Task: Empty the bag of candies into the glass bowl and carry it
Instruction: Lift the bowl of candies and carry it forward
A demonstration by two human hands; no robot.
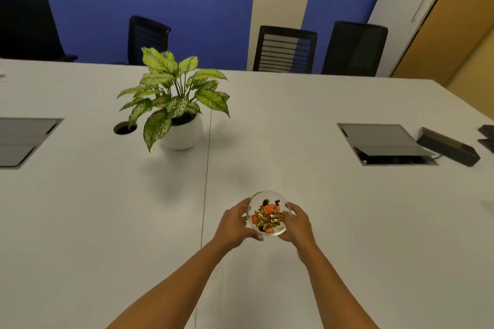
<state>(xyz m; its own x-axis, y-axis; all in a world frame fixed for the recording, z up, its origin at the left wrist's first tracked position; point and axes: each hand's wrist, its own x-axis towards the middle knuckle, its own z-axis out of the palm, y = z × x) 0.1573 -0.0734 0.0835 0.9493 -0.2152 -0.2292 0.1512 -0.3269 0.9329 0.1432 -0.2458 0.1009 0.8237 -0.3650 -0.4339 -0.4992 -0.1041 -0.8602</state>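
A small clear glass bowl (267,194) sits between both my hands over the white table, near its middle front. Inside it lie several wrapped candies (268,217) in gold and orange foil. My left hand (235,224) cups the bowl's left side, thumb along its near rim. My right hand (297,223) wraps the right side. Whether the bowl rests on the table or is lifted off it, I cannot tell. No candy bag is in view.
A potted plant (176,104) in a round white pot stands at the back left on the white table (347,222). A cable hole (125,128) and flip-up panels (382,143) are set in the top. A black box (449,145) lies far right. Black chairs (284,49) line the far side.
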